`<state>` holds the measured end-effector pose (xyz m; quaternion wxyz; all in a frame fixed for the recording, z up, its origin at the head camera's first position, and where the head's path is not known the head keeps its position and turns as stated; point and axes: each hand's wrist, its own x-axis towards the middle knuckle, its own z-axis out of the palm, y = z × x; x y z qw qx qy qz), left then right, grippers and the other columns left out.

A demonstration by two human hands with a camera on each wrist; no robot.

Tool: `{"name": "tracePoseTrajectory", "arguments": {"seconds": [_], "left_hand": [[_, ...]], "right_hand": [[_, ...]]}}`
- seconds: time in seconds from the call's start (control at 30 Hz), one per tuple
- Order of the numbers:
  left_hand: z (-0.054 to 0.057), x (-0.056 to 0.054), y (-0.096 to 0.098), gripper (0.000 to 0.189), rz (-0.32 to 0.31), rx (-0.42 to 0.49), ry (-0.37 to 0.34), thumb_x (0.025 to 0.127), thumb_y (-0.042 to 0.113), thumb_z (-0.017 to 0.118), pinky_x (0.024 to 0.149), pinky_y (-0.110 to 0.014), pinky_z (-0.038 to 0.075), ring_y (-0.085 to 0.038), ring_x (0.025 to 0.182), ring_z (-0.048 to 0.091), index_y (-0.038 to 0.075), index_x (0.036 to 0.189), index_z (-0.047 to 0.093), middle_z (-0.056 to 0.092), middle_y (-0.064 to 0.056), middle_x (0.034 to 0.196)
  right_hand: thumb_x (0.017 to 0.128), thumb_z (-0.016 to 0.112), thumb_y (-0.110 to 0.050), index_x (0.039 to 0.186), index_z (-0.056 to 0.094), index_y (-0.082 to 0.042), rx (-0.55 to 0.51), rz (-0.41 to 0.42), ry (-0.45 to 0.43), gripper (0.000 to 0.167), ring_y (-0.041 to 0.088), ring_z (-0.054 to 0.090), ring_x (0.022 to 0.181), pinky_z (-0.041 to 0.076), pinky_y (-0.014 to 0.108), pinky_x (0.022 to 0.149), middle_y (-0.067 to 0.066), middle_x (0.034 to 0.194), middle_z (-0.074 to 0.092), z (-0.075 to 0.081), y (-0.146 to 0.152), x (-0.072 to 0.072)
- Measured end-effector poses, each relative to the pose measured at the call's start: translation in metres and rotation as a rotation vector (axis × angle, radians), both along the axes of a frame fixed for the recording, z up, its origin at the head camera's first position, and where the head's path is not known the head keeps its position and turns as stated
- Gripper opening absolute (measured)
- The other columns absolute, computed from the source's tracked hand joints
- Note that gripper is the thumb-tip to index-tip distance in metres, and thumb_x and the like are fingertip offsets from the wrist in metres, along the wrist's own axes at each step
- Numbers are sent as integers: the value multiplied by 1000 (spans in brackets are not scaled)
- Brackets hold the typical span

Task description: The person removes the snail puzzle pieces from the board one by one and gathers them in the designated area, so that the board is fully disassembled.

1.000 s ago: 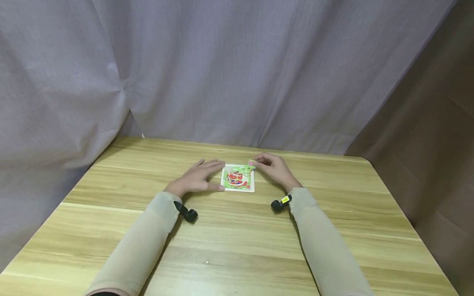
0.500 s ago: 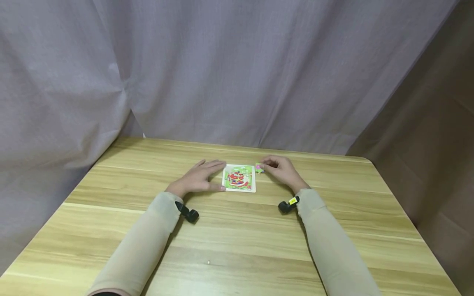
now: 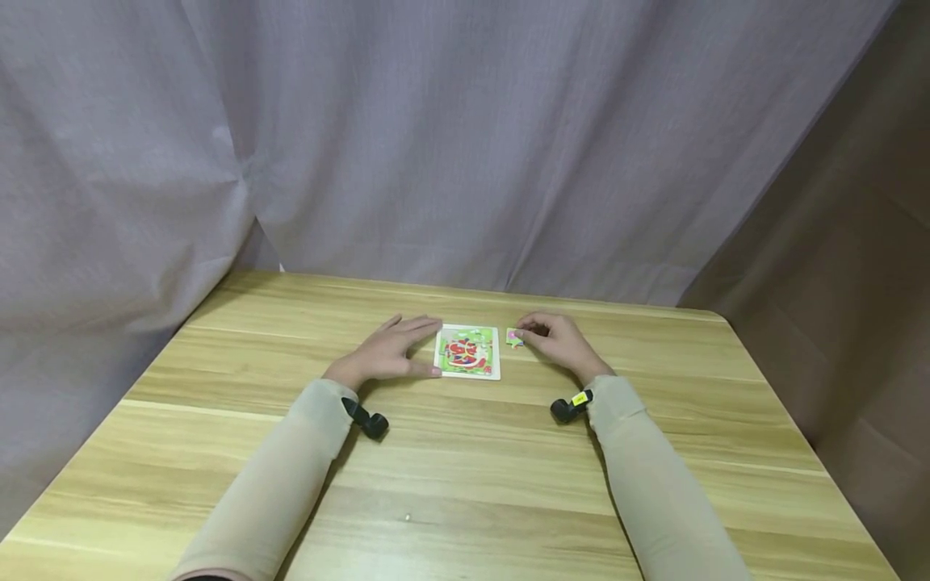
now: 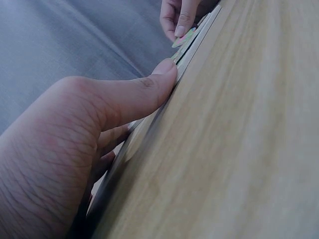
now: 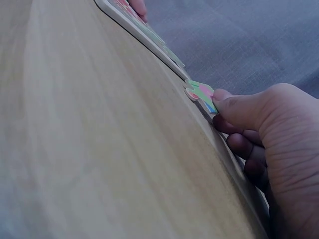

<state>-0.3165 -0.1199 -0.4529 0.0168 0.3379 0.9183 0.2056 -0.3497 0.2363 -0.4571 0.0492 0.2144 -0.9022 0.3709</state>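
A small square jigsaw puzzle with a white border lies on the table. Its picture is red, white and green. My left hand rests at its left side, fingers and thumb outstretched, with fingertips by the upper left corner and thumb by the lower left. To the puzzle's right, my right hand pinches a loose jigsaw piece between thumb and fingers. The piece is green with pink and blue patches and sits low over the tabletop, apart from the puzzle in the head view. The right hand's other fingers are curled beneath it.
The wooden table stretches toward me and to both sides. A grey curtain hangs behind its far edge, and a darker brown cloth hangs on the right. A tiny pale speck lies near the front.
My right hand has moved right and slightly nearer to me, carrying the jigsaw piece from the puzzle's upper right corner to the table beside it. The left hand has stayed still.
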Motion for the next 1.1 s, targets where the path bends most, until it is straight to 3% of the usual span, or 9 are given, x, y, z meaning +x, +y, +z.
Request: {"name": "tracePoseTrajectory", "arguments": {"seconds": [0.4, 1.1], "left_hand": [[-1, 0, -1, 98, 2, -2, 0, 84, 70, 63, 123, -56, 3, -24, 151, 23, 15, 159, 31, 29, -6, 164], [-2, -2, -1, 98, 10, -7, -3, 83, 72, 62, 123, -55, 4, -23, 151, 23, 17, 159, 31, 29, -4, 164]], "right_hand": [[97, 70, -30, 106, 75, -15, 4, -1, 0, 18, 19, 58, 77, 49, 34, 68, 0, 90, 69, -1, -1, 0], [96, 71, -20, 103, 76, -14, 34, 39, 96, 10, 16, 57, 80, 49, 33, 70, -1, 97, 68, -3, -1, -3]]}}
